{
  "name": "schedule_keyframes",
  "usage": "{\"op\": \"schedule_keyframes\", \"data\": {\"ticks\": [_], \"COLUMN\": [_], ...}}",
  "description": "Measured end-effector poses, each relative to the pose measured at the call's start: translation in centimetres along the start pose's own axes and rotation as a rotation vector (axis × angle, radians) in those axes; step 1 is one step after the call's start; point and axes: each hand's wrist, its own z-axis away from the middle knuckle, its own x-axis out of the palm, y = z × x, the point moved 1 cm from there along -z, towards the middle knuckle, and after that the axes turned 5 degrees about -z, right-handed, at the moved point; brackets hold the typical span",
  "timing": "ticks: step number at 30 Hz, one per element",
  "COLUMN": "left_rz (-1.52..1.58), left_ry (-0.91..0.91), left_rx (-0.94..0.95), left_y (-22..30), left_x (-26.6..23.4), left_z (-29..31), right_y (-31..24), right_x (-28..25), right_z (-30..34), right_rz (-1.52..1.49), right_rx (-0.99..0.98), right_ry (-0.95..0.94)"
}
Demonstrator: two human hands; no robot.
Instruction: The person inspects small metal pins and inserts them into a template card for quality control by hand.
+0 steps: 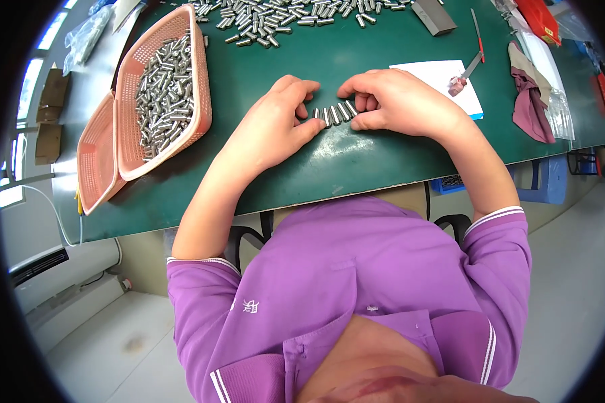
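A short row of several shiny metal pins point(335, 113) lies side by side on the green tabletop in front of me. My left hand point(275, 121) is at the row's left end, fingers curled in and thumb along the near side. From the other side, my right hand point(403, 104) closes on the right end, thumb near the pins' lower tips and fingers bent behind. Between them the hands pinch the row from its two ends. The undersides of the fingers are hidden.
A pink plastic basket point(204, 101) full of similar pins stands left, beside another pink basket point(95, 161). Loose pins point(262, 20) spread across the far side. A grey block point(433, 17), white paper point(474, 101), a knife-like tool point(474, 66) and a maroon cloth point(531, 107) lie rightward.
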Motion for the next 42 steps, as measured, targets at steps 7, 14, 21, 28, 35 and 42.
{"op": "schedule_keyframes", "data": {"ticks": [7, 14, 21, 28, 35, 42], "left_rz": [0.037, 0.208, 0.184, 0.303, 0.360, 0.341], "left_ry": [0.009, 0.165, 0.245, 0.257, 0.256, 0.256], "left_rx": [-0.132, -0.214, -0.184, -0.295, -0.331, -0.336], "left_y": [-0.2, -0.2, 0.4, 0.5, 0.9, 1.0], "left_x": [1.8, 3.4, 4.4, 4.8, 4.6, 4.5], "left_z": [-0.1, 0.8, 1.7, 1.7, 1.5, 1.5], "right_y": [0.1, -0.1, -0.4, -0.3, 0.1, -0.1], "right_x": [2.0, 3.4, 4.5, 4.5, 5.0, 4.7], "right_z": [0.5, 1.0, 1.7, 1.5, 1.2, 1.1], "right_rz": [-0.065, -0.064, -0.219, -0.375, -0.390, -0.428], "right_rx": [0.023, -0.008, -0.030, 0.104, 0.092, 0.137], "right_ry": [0.177, 0.323, 0.404, 0.360, 0.422, 0.385]}}
